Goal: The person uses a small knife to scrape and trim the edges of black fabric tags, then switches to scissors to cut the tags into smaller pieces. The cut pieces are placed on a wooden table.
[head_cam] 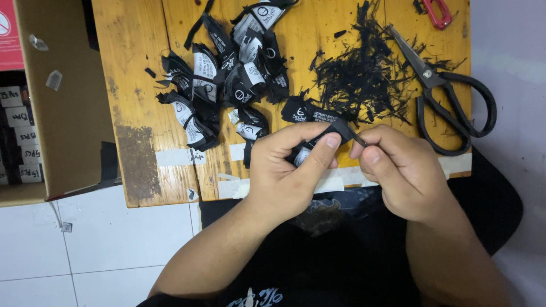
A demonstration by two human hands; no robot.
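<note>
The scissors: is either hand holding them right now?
No, the black scissors lie on the wooden table, apart from both hands pinching a black label.

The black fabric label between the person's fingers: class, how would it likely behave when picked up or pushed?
The black fabric label looks floppy: it folds over between the left hand and right hand, and the pile of labels lies curled. Probably very light, since fingertips alone hold it. Unlikely to roll or break; a push would probably slide or crumple it on the wooden table.
</note>
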